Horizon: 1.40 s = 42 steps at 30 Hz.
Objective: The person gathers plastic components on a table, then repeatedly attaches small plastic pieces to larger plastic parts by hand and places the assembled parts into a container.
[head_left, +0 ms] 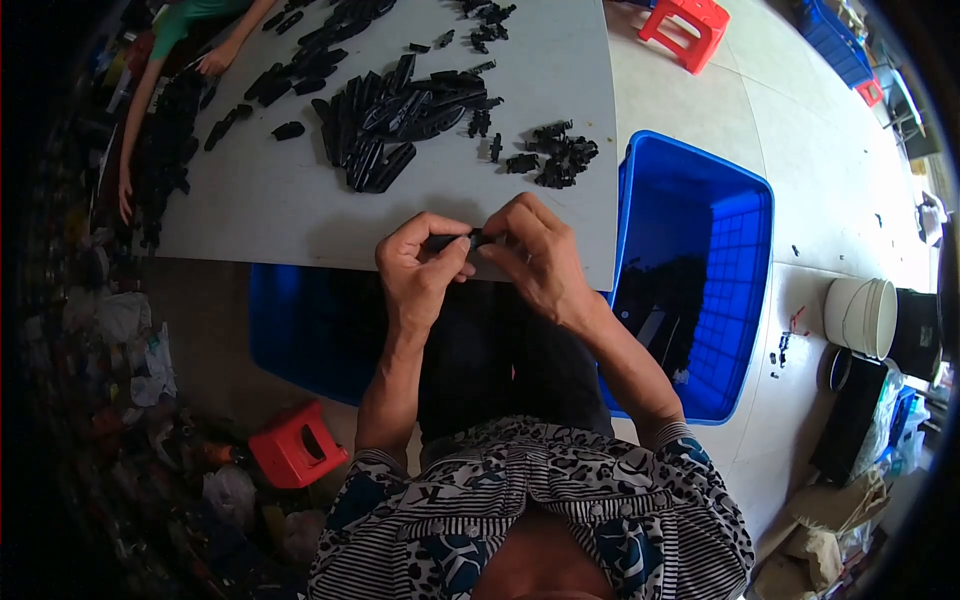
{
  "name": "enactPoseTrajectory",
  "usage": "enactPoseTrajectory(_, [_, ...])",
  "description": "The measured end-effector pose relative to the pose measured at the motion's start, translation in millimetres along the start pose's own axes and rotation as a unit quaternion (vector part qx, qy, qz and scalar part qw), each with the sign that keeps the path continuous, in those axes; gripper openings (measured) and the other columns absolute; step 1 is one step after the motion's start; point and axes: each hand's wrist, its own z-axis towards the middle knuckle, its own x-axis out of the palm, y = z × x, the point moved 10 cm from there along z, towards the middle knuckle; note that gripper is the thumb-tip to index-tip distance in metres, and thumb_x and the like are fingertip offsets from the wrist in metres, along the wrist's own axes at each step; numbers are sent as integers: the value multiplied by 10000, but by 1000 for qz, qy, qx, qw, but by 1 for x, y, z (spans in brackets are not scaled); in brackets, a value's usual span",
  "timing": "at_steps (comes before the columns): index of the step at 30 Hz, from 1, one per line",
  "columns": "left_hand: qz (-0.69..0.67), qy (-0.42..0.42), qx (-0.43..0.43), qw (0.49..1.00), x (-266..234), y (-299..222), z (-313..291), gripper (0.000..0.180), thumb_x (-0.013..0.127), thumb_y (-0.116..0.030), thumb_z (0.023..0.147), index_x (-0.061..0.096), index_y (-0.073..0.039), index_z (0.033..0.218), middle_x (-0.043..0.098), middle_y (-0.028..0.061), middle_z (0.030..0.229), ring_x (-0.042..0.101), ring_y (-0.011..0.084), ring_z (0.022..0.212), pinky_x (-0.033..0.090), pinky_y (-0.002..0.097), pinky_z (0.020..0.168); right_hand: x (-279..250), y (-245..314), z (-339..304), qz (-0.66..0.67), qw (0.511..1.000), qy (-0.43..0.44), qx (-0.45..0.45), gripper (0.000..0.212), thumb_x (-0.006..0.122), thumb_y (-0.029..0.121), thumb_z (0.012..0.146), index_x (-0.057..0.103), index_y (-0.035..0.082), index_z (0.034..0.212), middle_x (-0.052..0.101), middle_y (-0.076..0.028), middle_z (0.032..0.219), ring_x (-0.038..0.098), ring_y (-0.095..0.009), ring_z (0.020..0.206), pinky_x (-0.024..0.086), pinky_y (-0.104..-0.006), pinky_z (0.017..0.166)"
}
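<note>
The left hand [425, 258] grasps a small, elongated black plastic piece [440, 242], its thumb and bent fingers wrapped around it, above the front edge of the pale grey tabletop [240, 220]. The piece points rightward, toward the right hand [535, 255], whose thumb and fingers bunch at that end; I cannot tell whether they grip it or a separate part. Beyond the hands lie a heap of long, glossy black curved pieces [400, 115] and, farther right, a cluster of small, jagged black parts [565, 160].
</note>
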Motion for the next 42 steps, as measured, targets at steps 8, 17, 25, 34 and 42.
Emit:
enactPoseTrajectory(8, [-39,7,15,999,-2,-7,-12,95,594,40,812,652,28,886,637,64,735,601,96,555,483,196,510,22,-26,-6,65,983,111,130,219,667,145,833,575,-33,921,551,-106,766,569,-245,718,461,-343,649])
enactPoseTrajectory(17, [83,43,-62,994,-67,9,-33,90,593,13,807,662,9,865,637,47,722,569,81,522,452,208,484,11,-2,29,-160,982,85,-60,132,662,170,771,612,51,796,582,-120,806,593,-312,776,471,-408,630])
enactPoseTrajectory(25, [458,-71,42,885,-97,-17,-22,173,667,-64,808,661,-20,975,612,118,859,603,202,747,484,313,672,-10,-36,96,-459,887,30,38,141,681,170,704,642,34,720,610,-156,840,618,-336,798,486,-432,637])
enactPoseTrajectory(34, [640,-157,229,717,-25,-39,57,210,672,-16,745,578,-8,934,474,130,937,473,291,896,409,406,802,-4,-30,96,-321,946,17,-37,124,657,104,682,627,-3,738,627,-148,795,640,-279,734,498,-398,630])
enactPoseTrajectory(42, [604,-117,296,731,-12,-27,53,251,578,96,692,493,-25,895,475,124,875,470,291,837,410,390,746,-1,-58,46,355,909,50,212,79,681,20,801,609,1,827,668,-134,802,634,-146,649,511,-244,583])
